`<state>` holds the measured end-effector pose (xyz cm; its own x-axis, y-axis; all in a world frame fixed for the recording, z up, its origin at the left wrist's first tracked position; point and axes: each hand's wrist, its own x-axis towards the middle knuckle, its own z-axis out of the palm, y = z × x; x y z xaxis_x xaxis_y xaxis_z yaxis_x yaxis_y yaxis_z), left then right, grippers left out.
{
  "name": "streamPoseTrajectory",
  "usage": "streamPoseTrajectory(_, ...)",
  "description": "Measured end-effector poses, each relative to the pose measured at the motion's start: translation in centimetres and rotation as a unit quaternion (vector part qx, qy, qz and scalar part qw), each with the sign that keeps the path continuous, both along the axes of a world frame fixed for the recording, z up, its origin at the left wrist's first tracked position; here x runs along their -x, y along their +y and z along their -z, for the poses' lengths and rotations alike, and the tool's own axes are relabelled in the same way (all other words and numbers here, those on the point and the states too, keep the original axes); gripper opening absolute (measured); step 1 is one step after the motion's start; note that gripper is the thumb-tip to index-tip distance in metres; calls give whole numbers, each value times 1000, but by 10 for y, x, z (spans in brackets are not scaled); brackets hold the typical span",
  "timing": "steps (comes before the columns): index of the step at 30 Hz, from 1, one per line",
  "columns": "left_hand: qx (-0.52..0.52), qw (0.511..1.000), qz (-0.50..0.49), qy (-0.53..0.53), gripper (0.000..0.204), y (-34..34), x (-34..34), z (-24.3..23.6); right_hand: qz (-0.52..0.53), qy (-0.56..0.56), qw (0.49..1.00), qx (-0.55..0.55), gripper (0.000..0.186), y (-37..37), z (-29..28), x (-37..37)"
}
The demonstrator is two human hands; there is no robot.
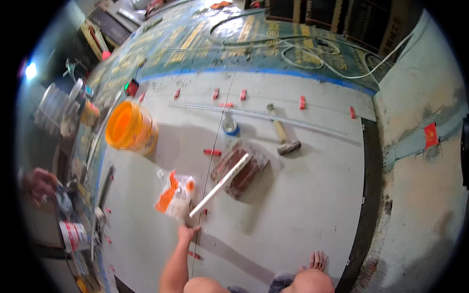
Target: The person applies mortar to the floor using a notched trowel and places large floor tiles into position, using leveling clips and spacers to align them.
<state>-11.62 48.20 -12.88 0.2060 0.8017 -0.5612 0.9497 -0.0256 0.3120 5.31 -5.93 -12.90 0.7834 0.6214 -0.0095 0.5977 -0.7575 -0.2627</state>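
My left hand (185, 232) reaches over the grey tile floor (293, 205), its fingers closed at the lower corner of a white and orange plastic bag (178, 195). The bag and forearm look slightly blurred. Just right of the bag, a white stick (220, 184) lies slanted across a brown block partly wrapped in clear plastic (246, 178). My right hand (317, 260) rests flat on the tiles beside my knee, fingers spread and holding nothing. Red tile-levelling wedges (212, 152) sit along the joints, one close to the left wrist.
An orange bucket (128, 128) stands at left. Beyond the block are a small blue-based container (230, 128), a hammer (283, 134) and a long thin rod (264, 116). Bare wall (425, 171) bounds the right. Another person's blurred hand (39, 184) shows at far left; hoses (312, 58) lie behind.
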Motion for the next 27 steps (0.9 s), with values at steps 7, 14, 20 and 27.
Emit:
streamPoseTrajectory(7,9,997,4,75,54,1,-4,6,-32,-17,999,30,60,6,13,-52)
streamPoseTrajectory(14,24,970,82,227,46,-46,-58,-52,-22,35,999,16,55,-3,12,-72)
streamPoseTrajectory(20,73,977,189,-65,30,-56,-194,-136,110,167,977,-69,36,31,-20,-207)
streamPoseTrajectory(27,-82,875,360,-312,14,-11,-404,-90,122,257,945,159,37,161,-58,-453)
